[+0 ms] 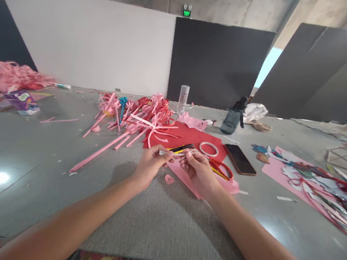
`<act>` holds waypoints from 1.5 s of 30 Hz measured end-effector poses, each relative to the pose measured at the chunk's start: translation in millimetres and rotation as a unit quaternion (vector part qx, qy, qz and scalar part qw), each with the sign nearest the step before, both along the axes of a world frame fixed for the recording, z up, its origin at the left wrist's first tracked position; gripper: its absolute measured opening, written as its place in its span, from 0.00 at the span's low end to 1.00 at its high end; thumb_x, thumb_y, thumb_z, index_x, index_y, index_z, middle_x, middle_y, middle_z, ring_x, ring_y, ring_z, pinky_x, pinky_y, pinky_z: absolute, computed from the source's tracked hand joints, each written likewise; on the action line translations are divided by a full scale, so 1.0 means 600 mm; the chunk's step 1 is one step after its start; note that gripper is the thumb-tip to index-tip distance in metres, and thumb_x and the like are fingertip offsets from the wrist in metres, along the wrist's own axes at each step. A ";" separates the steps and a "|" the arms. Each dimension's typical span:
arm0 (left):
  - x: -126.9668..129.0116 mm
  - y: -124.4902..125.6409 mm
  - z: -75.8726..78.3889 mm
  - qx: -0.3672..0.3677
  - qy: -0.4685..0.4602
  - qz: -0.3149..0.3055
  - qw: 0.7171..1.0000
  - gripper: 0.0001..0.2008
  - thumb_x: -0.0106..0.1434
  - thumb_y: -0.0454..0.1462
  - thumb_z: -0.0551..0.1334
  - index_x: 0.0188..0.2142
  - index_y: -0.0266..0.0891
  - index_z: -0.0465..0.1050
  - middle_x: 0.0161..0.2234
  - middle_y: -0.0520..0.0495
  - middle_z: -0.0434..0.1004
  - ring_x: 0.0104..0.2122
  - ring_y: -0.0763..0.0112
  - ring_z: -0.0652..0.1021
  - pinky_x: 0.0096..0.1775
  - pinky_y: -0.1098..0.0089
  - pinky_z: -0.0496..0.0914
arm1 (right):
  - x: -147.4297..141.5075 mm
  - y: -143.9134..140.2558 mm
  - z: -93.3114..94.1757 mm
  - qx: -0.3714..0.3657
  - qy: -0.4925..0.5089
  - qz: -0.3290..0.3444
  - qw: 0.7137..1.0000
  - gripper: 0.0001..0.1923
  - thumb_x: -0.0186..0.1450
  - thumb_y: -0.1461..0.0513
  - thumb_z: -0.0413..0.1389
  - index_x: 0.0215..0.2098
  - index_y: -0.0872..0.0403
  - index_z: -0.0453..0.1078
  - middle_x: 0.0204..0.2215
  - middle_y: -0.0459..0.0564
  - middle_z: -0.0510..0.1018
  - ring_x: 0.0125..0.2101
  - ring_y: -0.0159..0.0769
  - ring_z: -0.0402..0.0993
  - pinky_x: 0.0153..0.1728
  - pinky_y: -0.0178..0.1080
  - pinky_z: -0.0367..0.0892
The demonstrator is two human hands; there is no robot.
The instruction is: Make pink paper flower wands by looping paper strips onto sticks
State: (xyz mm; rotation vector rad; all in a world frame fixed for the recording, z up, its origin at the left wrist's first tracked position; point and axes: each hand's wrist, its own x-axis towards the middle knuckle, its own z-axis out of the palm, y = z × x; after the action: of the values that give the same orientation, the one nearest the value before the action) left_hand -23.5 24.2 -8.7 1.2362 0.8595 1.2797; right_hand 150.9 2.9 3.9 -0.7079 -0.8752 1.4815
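Both hands meet just in front of the red paper sheet (188, 136): the left hand (152, 163) and right hand (198, 169) each pinch an end of a pale strip (175, 153). Red-handled scissors (221, 168) and a phone (240, 159) lie right of it; bare grey mat (159, 218) stretches nearer, up to the table edge.

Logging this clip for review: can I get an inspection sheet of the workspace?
Surface: grey table, woven mat under the hands.
Job's things: small pale paper strip pinched between both hands.
Clutter: pink paper strips, red paper sheet, tape roll, red scissors, phone, dark water bottle.
Grippers: left hand and right hand both closed on the strip.
Cables: nothing seen.
Surroundings: white and black boards, green exit sign.
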 end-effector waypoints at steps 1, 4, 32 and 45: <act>0.001 -0.002 0.001 0.008 0.014 -0.011 1.000 0.18 0.53 0.47 0.77 0.30 0.38 0.75 0.28 0.49 0.80 0.28 0.73 0.76 0.30 0.73 0.68 | 0.000 0.000 -0.001 0.001 -0.003 -0.009 1.000 0.17 0.50 0.53 0.76 0.28 0.53 0.79 0.24 0.44 0.78 0.26 0.27 0.72 0.31 0.30 0.71; 0.003 -0.009 0.004 0.010 0.072 -0.092 0.993 0.16 0.53 0.45 0.77 0.31 0.37 0.77 0.29 0.49 0.79 0.29 0.72 0.76 0.32 0.73 0.69 | 0.003 0.002 -0.001 0.011 -0.017 -0.047 0.999 0.18 0.50 0.51 0.76 0.27 0.53 0.77 0.21 0.41 0.74 0.23 0.25 0.66 0.27 0.31 0.65; 0.002 -0.010 -0.007 0.061 0.169 -0.220 0.959 0.22 0.71 0.54 0.58 0.33 0.38 0.70 0.27 0.50 0.73 0.26 0.73 0.71 0.31 0.70 0.65 | 0.001 -0.001 -0.005 0.052 -0.120 -0.072 0.989 0.16 0.54 0.54 0.73 0.28 0.54 0.76 0.23 0.43 0.74 0.24 0.28 0.65 0.28 0.35 0.60; 0.007 -0.010 -0.002 -0.059 0.055 -0.255 0.964 0.22 0.67 0.55 0.63 0.31 0.39 0.68 0.20 0.58 0.57 0.21 0.76 0.61 0.29 0.69 0.61 | -0.008 -0.007 -0.006 0.037 -0.083 -0.058 0.994 0.18 0.55 0.51 0.73 0.28 0.54 0.72 0.22 0.42 0.72 0.23 0.28 0.64 0.27 0.36 0.60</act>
State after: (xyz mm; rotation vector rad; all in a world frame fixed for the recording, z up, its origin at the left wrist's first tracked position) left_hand -19.3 18.1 -9.6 1.3321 0.6260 0.7437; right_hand 145.8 -1.5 0.5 -0.8211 -0.9943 1.2941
